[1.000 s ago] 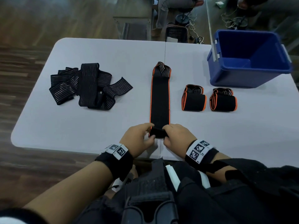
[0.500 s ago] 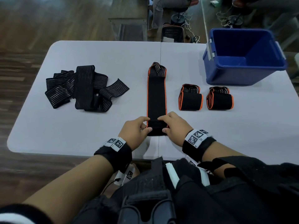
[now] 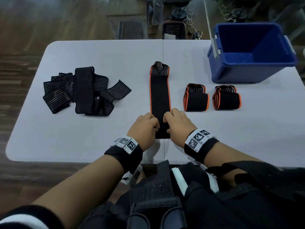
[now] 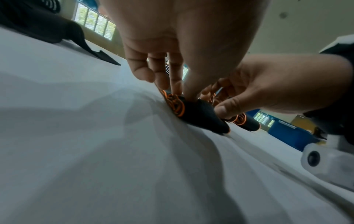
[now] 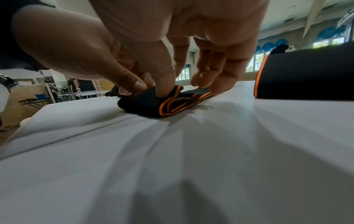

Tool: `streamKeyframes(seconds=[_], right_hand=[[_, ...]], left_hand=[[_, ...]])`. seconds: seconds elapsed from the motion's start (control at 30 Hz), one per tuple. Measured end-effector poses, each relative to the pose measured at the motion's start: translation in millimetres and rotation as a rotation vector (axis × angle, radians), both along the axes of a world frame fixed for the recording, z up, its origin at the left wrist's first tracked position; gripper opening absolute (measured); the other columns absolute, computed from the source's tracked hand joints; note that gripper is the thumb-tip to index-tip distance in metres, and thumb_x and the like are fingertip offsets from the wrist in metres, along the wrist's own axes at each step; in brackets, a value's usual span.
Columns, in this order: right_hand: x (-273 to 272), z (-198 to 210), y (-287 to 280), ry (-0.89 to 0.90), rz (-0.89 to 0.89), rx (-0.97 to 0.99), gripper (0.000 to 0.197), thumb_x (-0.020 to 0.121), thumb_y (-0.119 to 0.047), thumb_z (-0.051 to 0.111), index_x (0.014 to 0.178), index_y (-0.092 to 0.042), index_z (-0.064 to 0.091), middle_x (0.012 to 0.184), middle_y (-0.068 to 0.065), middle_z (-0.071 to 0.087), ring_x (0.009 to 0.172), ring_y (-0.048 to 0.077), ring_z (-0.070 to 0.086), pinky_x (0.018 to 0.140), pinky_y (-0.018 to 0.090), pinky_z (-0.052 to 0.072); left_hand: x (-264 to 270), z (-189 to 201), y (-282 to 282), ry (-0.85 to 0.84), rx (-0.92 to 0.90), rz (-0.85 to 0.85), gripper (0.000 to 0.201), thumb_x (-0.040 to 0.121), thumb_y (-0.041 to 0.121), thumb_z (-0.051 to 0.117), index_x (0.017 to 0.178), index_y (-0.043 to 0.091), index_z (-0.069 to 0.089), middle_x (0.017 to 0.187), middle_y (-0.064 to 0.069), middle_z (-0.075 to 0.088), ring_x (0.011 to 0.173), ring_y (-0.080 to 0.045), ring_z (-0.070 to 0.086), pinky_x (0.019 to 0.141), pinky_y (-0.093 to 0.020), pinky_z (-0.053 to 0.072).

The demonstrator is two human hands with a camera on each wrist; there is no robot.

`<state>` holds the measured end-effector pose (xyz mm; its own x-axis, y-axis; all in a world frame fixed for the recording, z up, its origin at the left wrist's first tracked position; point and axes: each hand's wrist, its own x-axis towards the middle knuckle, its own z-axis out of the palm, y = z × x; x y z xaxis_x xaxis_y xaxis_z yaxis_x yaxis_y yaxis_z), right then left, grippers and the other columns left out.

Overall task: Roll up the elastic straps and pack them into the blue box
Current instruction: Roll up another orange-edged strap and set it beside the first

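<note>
A long black elastic strap with orange edges (image 3: 159,95) lies flat down the middle of the white table (image 3: 99,52). Its near end is rolled into a small coil (image 4: 193,112) (image 5: 153,104). My left hand (image 3: 145,128) pinches the coil's left side and my right hand (image 3: 177,124) pinches its right side, thumbs behind and fingers on top. Two rolled orange-edged straps (image 3: 196,98) (image 3: 227,98) lie to the right. The blue box (image 3: 250,52) stands open and empty at the far right corner.
A heap of several loose black striped straps (image 3: 82,93) lies on the table's left half. A seam (image 3: 163,50) runs down the table's middle. Behind the table stand a chair, cables and a seated person's legs (image 3: 158,12).
Both hands have rolled the strap's near end away from me, so the coil has grown and moved farther up the table. The flat part is shorter.
</note>
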<state>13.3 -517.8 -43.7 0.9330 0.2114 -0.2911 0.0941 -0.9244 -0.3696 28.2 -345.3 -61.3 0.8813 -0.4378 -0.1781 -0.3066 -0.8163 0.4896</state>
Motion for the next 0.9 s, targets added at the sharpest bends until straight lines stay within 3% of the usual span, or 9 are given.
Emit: streamKeyframes(seconds=[0.17, 0.3, 0.37, 0.43, 0.57, 0.77, 0.9], right_hand=[[-6, -8, 1, -0.024, 0.062, -0.017, 0.026, 0.084, 0.001, 0.058, 0.101, -0.019, 0.055, 0.102, 0.003, 0.049, 0.09, 0.025, 0.048, 0.075, 0.038, 0.05], [-17, -18, -7, -0.138, 0.076, -0.005, 0.023, 0.084, -0.002, 0.064, 0.103, -0.015, 0.069, 0.105, 0.003, 0.057, 0.086, 0.026, 0.051, 0.069, 0.041, 0.054], [-23, -19, -9, -0.157, 0.092, 0.0, 0.022, 0.088, -0.014, 0.066, 0.109, -0.015, 0.07, 0.114, 0.005, 0.061, 0.093, 0.029, 0.055, 0.074, 0.043, 0.055], [-27, -18, -10, -0.128, 0.12, -0.024, 0.032, 0.088, -0.023, 0.068, 0.119, -0.015, 0.066, 0.125, 0.008, 0.06, 0.102, 0.031, 0.056, 0.081, 0.044, 0.056], [-23, -14, -11, -0.072, 0.131, -0.063, 0.045, 0.084, -0.02, 0.074, 0.127, -0.015, 0.063, 0.138, 0.012, 0.055, 0.112, 0.033, 0.054, 0.088, 0.046, 0.054], [-17, -9, -12, 0.018, 0.15, -0.054, 0.043, 0.097, -0.026, 0.057, 0.139, -0.019, 0.051, 0.146, 0.003, 0.047, 0.116, 0.028, 0.052, 0.099, 0.041, 0.047], [-16, -7, -10, -0.023, 0.17, -0.135, 0.047, 0.088, -0.03, 0.068, 0.132, -0.019, 0.056, 0.138, 0.002, 0.053, 0.11, 0.027, 0.049, 0.09, 0.042, 0.05]], left_hand=[[-6, -3, 4, -0.009, -0.02, 0.02, 0.01, 0.092, 0.01, 0.058, 0.095, 0.011, 0.068, 0.112, 0.001, 0.06, 0.087, -0.024, 0.061, 0.074, -0.036, 0.05], [-11, -4, 9, -0.025, -0.039, -0.003, 0.019, 0.097, 0.022, 0.059, 0.104, 0.011, 0.074, 0.125, 0.0, 0.063, 0.098, -0.024, 0.065, 0.082, -0.031, 0.05], [-12, -7, 15, -0.022, -0.041, -0.023, 0.028, 0.094, 0.035, 0.066, 0.11, 0.015, 0.075, 0.131, 0.002, 0.063, 0.105, -0.021, 0.064, 0.089, -0.028, 0.048], [-13, -11, 22, -0.013, -0.034, -0.041, 0.038, 0.087, 0.042, 0.073, 0.117, 0.019, 0.074, 0.135, 0.004, 0.062, 0.107, -0.022, 0.064, 0.093, -0.033, 0.05], [-19, -18, 26, -0.036, -0.057, -0.043, 0.047, 0.077, 0.029, 0.083, 0.122, 0.016, 0.072, 0.136, 0.002, 0.064, 0.093, -0.03, 0.067, 0.087, -0.042, 0.057], [-20, -16, 23, 0.009, -0.089, 0.005, 0.05, 0.084, 0.029, 0.077, 0.131, 0.016, 0.066, 0.145, 0.01, 0.055, 0.121, -0.015, 0.063, 0.103, -0.035, 0.05], [-22, -15, 23, 0.035, -0.06, 0.003, 0.05, 0.09, 0.035, 0.07, 0.137, 0.019, 0.061, 0.15, 0.014, 0.048, 0.123, -0.011, 0.061, 0.104, -0.033, 0.049]])
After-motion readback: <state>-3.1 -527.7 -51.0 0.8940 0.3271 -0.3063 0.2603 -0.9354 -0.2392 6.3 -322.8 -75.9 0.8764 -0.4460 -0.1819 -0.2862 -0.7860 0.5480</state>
